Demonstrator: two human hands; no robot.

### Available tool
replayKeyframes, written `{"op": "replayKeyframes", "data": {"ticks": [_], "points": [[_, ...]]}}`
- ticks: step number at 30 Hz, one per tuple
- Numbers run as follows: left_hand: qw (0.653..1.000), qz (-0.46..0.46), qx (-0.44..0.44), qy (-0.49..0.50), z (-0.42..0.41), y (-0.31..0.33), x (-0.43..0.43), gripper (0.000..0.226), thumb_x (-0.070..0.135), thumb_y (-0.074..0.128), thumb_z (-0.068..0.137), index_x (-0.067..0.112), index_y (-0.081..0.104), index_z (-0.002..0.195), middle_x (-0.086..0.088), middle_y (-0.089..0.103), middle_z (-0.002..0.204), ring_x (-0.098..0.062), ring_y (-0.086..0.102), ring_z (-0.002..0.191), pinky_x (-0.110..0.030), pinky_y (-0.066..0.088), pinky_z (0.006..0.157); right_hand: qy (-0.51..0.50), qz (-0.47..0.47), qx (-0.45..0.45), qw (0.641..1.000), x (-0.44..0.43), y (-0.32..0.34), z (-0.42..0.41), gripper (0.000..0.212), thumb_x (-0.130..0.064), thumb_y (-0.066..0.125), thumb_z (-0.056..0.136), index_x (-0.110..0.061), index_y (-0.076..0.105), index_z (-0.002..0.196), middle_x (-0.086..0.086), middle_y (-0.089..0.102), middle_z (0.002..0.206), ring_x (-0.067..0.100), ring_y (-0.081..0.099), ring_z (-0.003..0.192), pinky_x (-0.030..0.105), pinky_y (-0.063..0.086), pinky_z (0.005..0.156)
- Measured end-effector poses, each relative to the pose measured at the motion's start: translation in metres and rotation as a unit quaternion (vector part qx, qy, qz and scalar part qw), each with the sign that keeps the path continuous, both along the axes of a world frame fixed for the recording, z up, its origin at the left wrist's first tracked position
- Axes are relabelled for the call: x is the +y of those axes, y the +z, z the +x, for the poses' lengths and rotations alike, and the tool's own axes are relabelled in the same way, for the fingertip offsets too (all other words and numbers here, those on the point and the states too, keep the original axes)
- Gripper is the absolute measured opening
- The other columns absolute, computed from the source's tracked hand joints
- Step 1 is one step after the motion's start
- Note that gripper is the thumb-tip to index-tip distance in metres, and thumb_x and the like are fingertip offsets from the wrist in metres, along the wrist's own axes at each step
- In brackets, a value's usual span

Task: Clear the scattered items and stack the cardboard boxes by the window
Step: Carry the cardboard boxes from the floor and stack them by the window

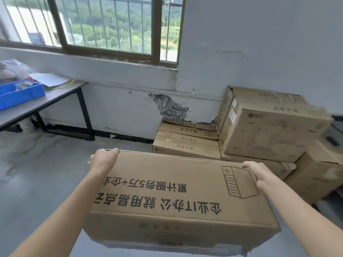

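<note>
- Lower centre of the frame: you've got the printed box (167,191) held up, long side toward you.
- Your left hand (103,161) curls over its far left corner and your right hand (257,173) hooks its far right edge, so both hands grip it.
- Just past it, right of centre: the box pile (269,130) against the wall.
- Left edge: counter (55,98) with a blue crate (20,96).
- Upper left: barred window (111,25).

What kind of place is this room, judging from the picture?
Likely a storeroom or workshop back room: stacked cardboard boxes in the corner, a work table holding a blue bin, and peeling wall paint.
</note>
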State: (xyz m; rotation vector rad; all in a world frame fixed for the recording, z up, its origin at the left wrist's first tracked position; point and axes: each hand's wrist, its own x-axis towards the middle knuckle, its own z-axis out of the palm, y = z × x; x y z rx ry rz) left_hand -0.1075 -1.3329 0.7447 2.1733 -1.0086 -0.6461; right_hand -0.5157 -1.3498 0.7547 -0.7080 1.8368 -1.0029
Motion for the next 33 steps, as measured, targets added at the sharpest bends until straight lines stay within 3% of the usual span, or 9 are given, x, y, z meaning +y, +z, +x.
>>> {"op": "replayKeyframes", "data": {"ticks": [3, 7, 11, 14, 19, 24, 27, 31, 33], "points": [[1.000, -0.014, -0.017, 0.004, -0.020, 0.005, -0.048, 0.042, 0.029, 0.041, 0.095, -0.005, 0.058, 0.112, -0.025, 0.054, 0.118, -0.040, 0.043, 0.116, -0.041, 0.036, 0.099, -0.003, -0.014, -0.009, 1.000, -0.051, -0.003, -0.015, 0.030, -0.006, 0.058, 0.082, 0.004, 0.054, 0.110, 0.017, 0.053, 0.082, 0.024, 0.049, 0.064, 0.028, 0.041, 0.060], [0.998, -0.055, -0.033, 0.027, -0.034, 0.002, -0.102, 0.041, 0.027, 0.039, 0.092, -0.007, 0.059, 0.103, -0.028, 0.052, 0.117, -0.040, 0.040, 0.113, -0.044, 0.036, 0.093, -0.019, -0.025, -0.025, 0.999, -0.105, -0.005, -0.025, 0.013, -0.003, 0.054, 0.086, -0.003, 0.048, 0.075, 0.011, 0.052, 0.064, 0.022, 0.047, 0.056, 0.027, 0.041, 0.053], [0.995, -0.084, -0.043, 0.036, -0.043, 0.004, -0.169, 0.051, 0.035, 0.036, 0.083, -0.007, 0.059, 0.101, -0.030, 0.052, 0.114, -0.042, 0.040, 0.113, -0.047, 0.035, 0.095, -0.048, -0.055, -0.041, 0.996, -0.172, -0.012, -0.031, 0.009, -0.004, 0.055, 0.085, -0.007, 0.054, 0.076, -0.002, 0.053, 0.034, 0.020, 0.053, 0.046, 0.016, 0.043, 0.036], [0.994, -0.097, -0.037, 0.038, -0.044, 0.003, -0.232, 0.061, 0.040, 0.031, 0.073, -0.008, 0.057, 0.099, -0.032, 0.055, 0.110, -0.044, 0.042, 0.111, -0.047, 0.034, 0.096, -0.064, -0.073, -0.050, 0.994, -0.232, -0.016, -0.034, 0.012, -0.004, 0.054, 0.085, -0.008, 0.054, 0.074, 0.005, 0.056, 0.048, 0.020, 0.049, 0.054, 0.018, 0.043, 0.043], [0.995, -0.097, -0.015, 0.035, -0.045, -0.003, -0.347, 0.052, 0.030, 0.039, 0.087, 0.006, 0.047, 0.132, -0.026, 0.047, 0.131, -0.039, 0.034, 0.126, -0.044, 0.026, 0.105, -0.068, -0.066, -0.039, 0.995, -0.340, -0.010, -0.035, 0.016, -0.004, 0.055, 0.084, -0.008, 0.054, 0.069, 0.011, 0.054, 0.064, 0.022, 0.050, 0.057, 0.028, 0.043, 0.059], [0.992, -0.117, 0.034, 0.037, -0.058, 0.008, -0.455, 0.046, 0.025, 0.043, 0.093, 0.008, 0.044, 0.135, -0.025, 0.043, 0.133, -0.038, 0.031, 0.128, -0.043, 0.028, 0.105, -0.091, -0.072, -0.026, 0.993, -0.439, 0.006, -0.044, 0.018, -0.004, 0.053, 0.085, -0.009, 0.052, 0.067, 0.000, 0.054, 0.036, 0.015, 0.054, 0.036, 0.020, 0.044, 0.043], [0.989, -0.138, 0.036, 0.039, -0.069, 0.012, -0.499, 0.047, 0.025, 0.044, 0.091, 0.006, 0.045, 0.135, -0.026, 0.043, 0.133, -0.037, 0.033, 0.127, -0.041, 0.028, 0.105, -0.102, -0.094, -0.025, 0.990, -0.483, 0.008, -0.054, 0.014, -0.006, 0.055, 0.084, -0.012, 0.054, 0.072, 0.005, 0.060, 0.058, 0.021, 0.054, 0.058, 0.028, 0.042, 0.061], [0.980, -0.182, 0.040, 0.065, -0.089, 0.010, -0.553, 0.042, 0.018, 0.045, 0.091, 0.004, 0.048, 0.131, -0.028, 0.044, 0.129, -0.037, 0.036, 0.123, -0.039, 0.029, 0.103, -0.095, -0.128, -0.035, 0.987, -0.545, 0.001, -0.070, 0.013, -0.003, 0.054, 0.085, -0.013, 0.055, 0.078, 0.000, 0.062, 0.062, 0.016, 0.051, 0.060, 0.024, 0.041, 0.059], [0.979, -0.188, 0.040, 0.068, -0.100, 0.007, -0.580, 0.039, 0.014, 0.045, 0.091, 0.004, 0.050, 0.129, -0.027, 0.044, 0.130, -0.035, 0.037, 0.123, -0.040, 0.030, 0.103, -0.087, -0.135, -0.030, 0.987, -0.579, -0.005, -0.081, 0.011, -0.004, 0.054, 0.085, -0.011, 0.058, 0.093, 0.007, 0.061, 0.084, 0.016, 0.053, 0.064, 0.026, 0.043, 0.063]]}}
